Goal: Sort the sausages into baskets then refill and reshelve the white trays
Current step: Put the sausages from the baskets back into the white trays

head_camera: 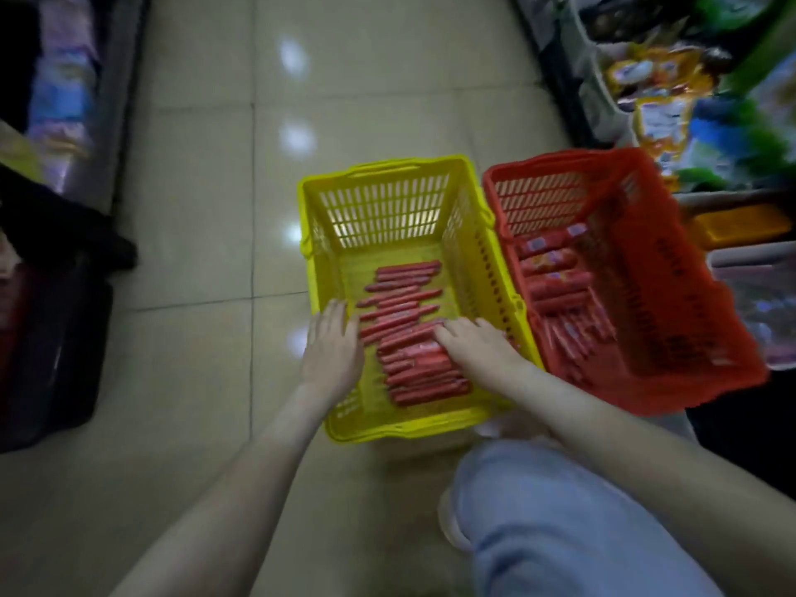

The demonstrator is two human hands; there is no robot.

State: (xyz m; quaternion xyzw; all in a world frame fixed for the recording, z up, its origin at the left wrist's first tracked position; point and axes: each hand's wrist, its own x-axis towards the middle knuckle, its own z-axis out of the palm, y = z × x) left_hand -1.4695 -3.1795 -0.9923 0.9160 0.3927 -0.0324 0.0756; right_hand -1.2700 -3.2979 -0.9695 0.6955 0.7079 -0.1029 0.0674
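A yellow basket (pixel 387 174) stands on the tiled floor with several thin red sausages (pixel 400 303) lying across its bottom. Touching its right side is a red basket (pixel 689 295) holding thicker red sausage packs (pixel 555 286). My left hand (pixel 331 351) reaches over the yellow basket's left wall, fingers straight, at the left ends of the sausages. My right hand (pixel 474 344) lies on the sausages inside the yellow basket; its fingertips are curled down onto them. No white tray is in view.
Shelves with bright snack bags (pixel 672 92) line the right side, close behind the red basket. A low shelf with packets (pixel 64 101) runs along the left, and a dark bag (pixel 51 329) sits below it. My knee in light jeans (pixel 560 523) is at the bottom right.
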